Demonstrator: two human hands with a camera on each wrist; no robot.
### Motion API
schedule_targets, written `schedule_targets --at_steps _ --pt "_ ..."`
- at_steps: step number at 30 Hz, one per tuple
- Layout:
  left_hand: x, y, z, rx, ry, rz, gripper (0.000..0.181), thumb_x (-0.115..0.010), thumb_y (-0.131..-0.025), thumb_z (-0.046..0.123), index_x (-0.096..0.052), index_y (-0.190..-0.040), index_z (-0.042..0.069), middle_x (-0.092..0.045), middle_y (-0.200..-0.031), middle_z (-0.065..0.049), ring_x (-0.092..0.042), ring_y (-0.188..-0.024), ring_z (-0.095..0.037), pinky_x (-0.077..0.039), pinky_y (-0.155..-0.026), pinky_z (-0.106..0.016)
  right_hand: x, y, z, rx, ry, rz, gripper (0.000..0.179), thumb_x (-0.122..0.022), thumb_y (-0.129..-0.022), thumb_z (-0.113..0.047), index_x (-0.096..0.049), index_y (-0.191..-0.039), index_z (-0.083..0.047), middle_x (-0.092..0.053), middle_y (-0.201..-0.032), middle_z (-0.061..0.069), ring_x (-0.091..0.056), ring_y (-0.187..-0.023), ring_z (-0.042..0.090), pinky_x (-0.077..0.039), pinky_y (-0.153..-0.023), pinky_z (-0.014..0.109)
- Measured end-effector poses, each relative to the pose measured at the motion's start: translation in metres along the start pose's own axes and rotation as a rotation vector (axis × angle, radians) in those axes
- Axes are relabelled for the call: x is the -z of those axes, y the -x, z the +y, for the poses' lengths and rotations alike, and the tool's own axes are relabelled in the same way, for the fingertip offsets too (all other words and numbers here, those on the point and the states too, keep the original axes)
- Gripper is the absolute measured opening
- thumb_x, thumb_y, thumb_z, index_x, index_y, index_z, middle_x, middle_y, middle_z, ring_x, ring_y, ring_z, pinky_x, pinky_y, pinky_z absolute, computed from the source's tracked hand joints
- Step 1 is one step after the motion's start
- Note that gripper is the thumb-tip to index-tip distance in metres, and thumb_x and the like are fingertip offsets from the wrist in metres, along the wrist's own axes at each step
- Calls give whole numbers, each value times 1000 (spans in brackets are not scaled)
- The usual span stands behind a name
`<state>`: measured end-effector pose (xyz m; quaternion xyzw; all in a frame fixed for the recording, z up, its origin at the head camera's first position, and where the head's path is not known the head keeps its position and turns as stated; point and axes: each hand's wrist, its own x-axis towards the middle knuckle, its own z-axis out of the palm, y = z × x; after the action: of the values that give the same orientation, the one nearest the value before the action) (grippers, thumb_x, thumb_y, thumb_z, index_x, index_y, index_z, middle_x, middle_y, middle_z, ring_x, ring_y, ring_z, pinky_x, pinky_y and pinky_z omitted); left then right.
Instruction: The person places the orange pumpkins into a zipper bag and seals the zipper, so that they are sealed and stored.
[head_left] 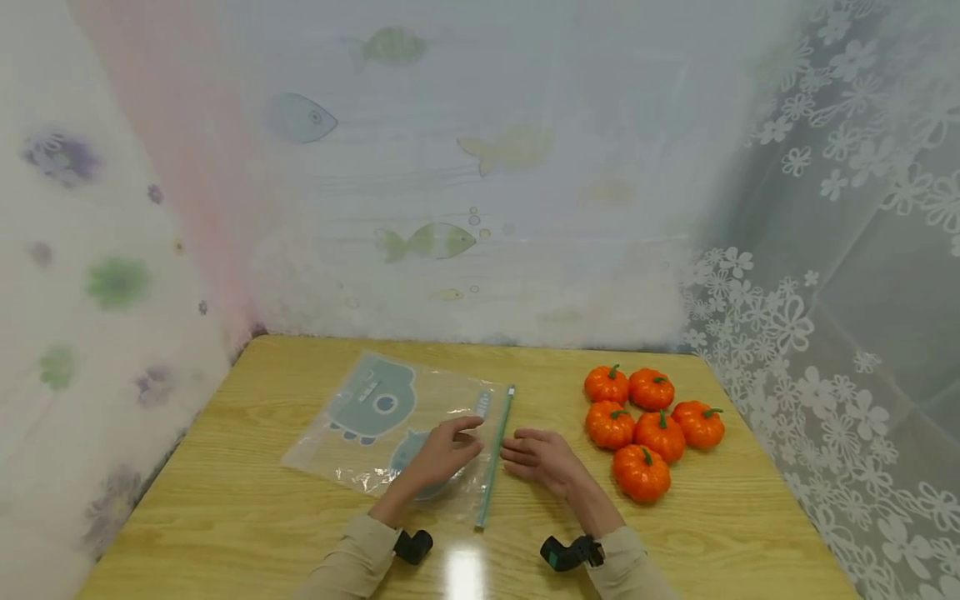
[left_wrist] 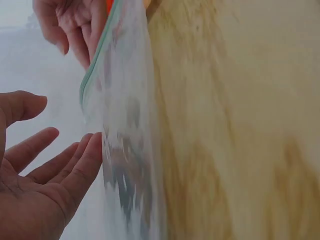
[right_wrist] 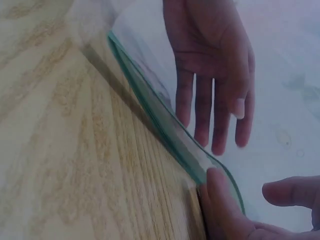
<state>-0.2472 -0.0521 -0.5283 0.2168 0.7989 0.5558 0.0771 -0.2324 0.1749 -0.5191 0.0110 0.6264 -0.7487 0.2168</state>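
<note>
A clear zip bag with blue cartoon monster prints lies flat on the table. Its green zip edge faces right, and the right wrist view shows the two green lips slightly apart. Over the bag, near that edge, is my left hand, fingers loosely extended and thumb apart; its fingertips meet or nearly meet the plastic. Just right of the zip edge is my right hand, its fingers pointing left. In the right wrist view a fingertip of it appears against the green lip. Neither hand grips anything.
Several small orange pumpkins with green stems sit grouped on the right of the wooden table. White curtains with fish and flower prints hang behind and at the sides. Each wrist wears a black camera.
</note>
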Motion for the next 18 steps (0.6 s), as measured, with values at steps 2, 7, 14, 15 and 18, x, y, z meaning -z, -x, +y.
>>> schedule_targets --at_steps 2,7,14,15,18 --pt "-4 -2 0 9 6 14 45 -63 -98 5 -53 -139 -10 -57 -138 -31 -66 -113 -43 -60 -88 -46 1 -2 0 -2 4 -29 49 -37 -109 -2 -24 -151 20 -41 -148 39 -52 -134 43 -53 -103 44" --pt "-15 -9 -3 39 -20 86 47 -72 -88 5 -60 -129 -12 -66 -120 -29 -72 -97 -34 -61 -79 -36 2 -8 0 -21 14 -83 48 -40 -109 -3 -29 -151 17 -49 -144 35 -64 -122 32 -55 -101 40" --pt "-19 -15 -2 73 -67 116 43 -77 -88 12 -64 -121 -11 -71 -103 -18 -70 -90 -26 -60 -75 -35 -2 -15 1 -58 24 -123 45 -41 -109 -3 -35 -149 16 -68 -121 13 -69 -102 15 -59 -92 30" --pt "-19 -15 -2 74 -63 119 40 -76 -87 11 -65 -119 -11 -71 -100 -18 -70 -89 -26 -60 -75 -34 -3 -16 1 -62 28 -129 46 -41 -108 -3 -35 -149 16 -68 -119 11 -69 -101 14 -59 -91 29" --pt "-19 -16 -1 71 -48 124 34 -72 -87 5 -66 -116 -12 -71 -97 -17 -71 -87 -26 -60 -74 -33 -5 -17 1 -64 50 -145 46 -42 -108 -4 -35 -149 17 -69 -114 7 -68 -96 11 -59 -84 25"
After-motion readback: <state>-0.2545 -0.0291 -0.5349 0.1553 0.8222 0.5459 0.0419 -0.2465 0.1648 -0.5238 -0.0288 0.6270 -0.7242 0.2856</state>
